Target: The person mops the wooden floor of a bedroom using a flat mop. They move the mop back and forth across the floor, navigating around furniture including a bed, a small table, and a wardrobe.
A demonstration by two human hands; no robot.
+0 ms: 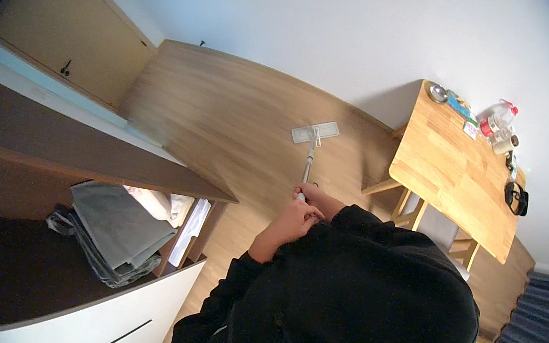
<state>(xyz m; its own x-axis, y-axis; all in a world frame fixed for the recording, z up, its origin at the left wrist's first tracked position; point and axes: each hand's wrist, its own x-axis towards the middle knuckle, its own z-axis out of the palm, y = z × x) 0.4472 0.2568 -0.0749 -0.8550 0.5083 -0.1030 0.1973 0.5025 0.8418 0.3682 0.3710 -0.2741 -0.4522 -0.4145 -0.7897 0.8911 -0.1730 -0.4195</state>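
Note:
A flat mop with a white rectangular head (315, 132) rests on the wood-look floor ahead of me. Its pale metal pole (307, 171) runs back towards my body. My right hand (315, 195) is wrapped around the grip, farther along the pole. Closer to my chest, my left hand (299, 214) is closed over the handle's upper end, which its fingers mostly hide. Both hands come out of black sleeves and sit near each other in front of my torso.
To the right stands a wooden table (443, 160) with a plastic bottle (498, 118), a metal bowl (437, 93) and a black strap-like item (516, 199). A chair (436, 224) is tucked beneath. At left are a brown-and-white cabinet (134, 305) holding folded grey bags (120, 225), and a door (70, 31).

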